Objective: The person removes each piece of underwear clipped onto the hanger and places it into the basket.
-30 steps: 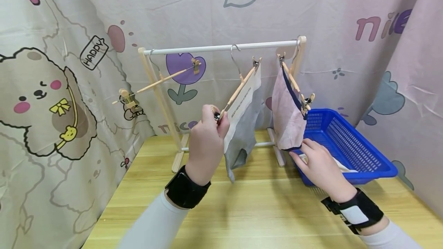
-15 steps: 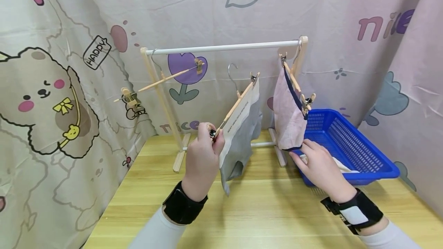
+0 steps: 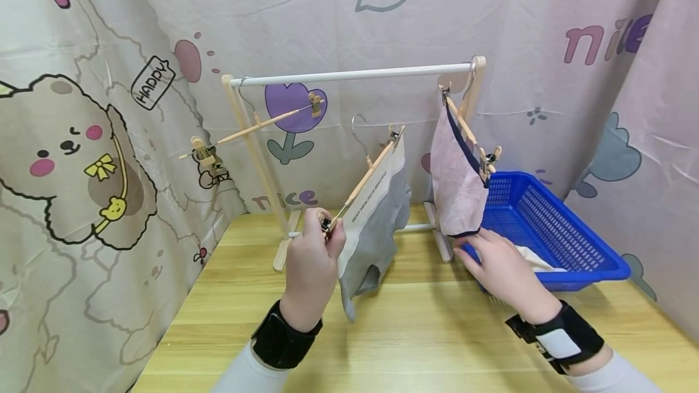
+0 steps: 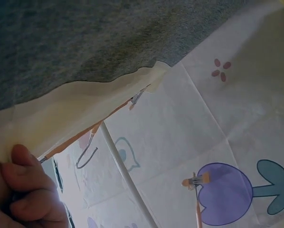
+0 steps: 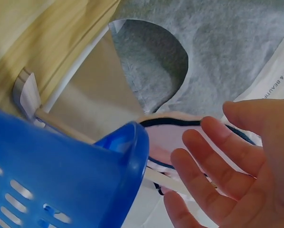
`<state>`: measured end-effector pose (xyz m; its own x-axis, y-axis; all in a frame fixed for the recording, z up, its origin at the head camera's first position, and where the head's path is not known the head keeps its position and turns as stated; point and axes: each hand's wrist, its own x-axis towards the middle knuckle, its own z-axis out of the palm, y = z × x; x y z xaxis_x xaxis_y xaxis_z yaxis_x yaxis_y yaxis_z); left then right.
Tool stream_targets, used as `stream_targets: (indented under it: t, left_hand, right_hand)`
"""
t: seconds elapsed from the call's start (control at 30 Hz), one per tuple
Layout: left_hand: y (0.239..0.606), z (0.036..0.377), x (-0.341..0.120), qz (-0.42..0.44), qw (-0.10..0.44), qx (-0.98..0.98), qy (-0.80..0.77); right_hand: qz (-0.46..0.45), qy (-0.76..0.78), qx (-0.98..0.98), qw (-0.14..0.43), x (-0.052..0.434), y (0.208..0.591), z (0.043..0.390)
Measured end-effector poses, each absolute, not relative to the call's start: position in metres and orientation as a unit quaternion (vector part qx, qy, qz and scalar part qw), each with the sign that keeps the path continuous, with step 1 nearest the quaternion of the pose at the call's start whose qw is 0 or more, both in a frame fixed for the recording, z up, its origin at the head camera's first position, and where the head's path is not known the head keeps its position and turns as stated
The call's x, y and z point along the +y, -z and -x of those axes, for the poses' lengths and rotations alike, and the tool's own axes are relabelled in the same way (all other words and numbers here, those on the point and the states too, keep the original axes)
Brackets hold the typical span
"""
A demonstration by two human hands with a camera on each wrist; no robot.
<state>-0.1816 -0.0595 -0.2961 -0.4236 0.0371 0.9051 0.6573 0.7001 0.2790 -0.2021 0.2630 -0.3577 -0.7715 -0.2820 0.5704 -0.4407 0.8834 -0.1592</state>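
Note:
My left hand [image 3: 312, 268] grips the clip end of a wooden clip hanger [image 3: 363, 182], off the rack with its metal hook free in the air. Grey underpants [image 3: 374, 238] with a white lettered waistband hang from this hanger and slant down towards me. In the left wrist view, curled fingers [image 4: 30, 178] lie against the waistband's end. My right hand [image 3: 499, 265] is at the bottom hem of pink underpants [image 3: 455, 184] with dark trim, which hang on a second hanger at the rack's right end. The right wrist view shows its fingers [image 5: 222, 166] loosely extended, holding nothing.
A small drying rack [image 3: 349, 75] with a white rail stands at the back of the wooden table [image 3: 415, 338]. A bare clip hanger [image 3: 256, 128] hangs at its left. On the right sits a blue basket [image 3: 592, 268] with white cloth [image 3: 537, 259] inside.
The left hand has lifted the hanger with the grey underpants off the rail and drawn it down, left and towards me. The right hand has stayed near the pink hem, its fingers shifting slightly.

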Motion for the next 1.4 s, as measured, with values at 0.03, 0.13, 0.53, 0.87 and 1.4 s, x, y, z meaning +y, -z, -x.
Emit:
stream_targets:
  t: [0.03, 0.13, 0.53, 0.87, 1.4]
  left_hand:
    - [0.297, 0.182, -0.060, 0.222, 0.493, -0.780, 0.316]
    - [0.299, 0.183, -0.061, 0.226, 0.499, -0.775, 0.315]
    - [0.308, 0.185, -0.067, 0.236, 0.491, -0.768, 0.337]
    - [0.318, 0.197, -0.074, 0.259, 0.507, -0.741, 0.356]
    - [0.315, 0.217, -0.100, 0.304, 0.453, -0.716, 0.435]
  right_hand:
    - [-0.195, -0.142, -0.931, 0.273, 0.262, 0.358, 0.201]
    - [-0.203, -0.146, -0.933, 0.258, 0.259, 0.358, 0.199]
    - [-0.245, -0.166, -0.917, 0.269, 0.242, 0.351, 0.186]
    - [-0.266, -0.203, -0.901, 0.277, 0.229, 0.339, 0.175]
    - [-0.316, -0.237, -0.845, 0.360, 0.221, 0.306, 0.179]
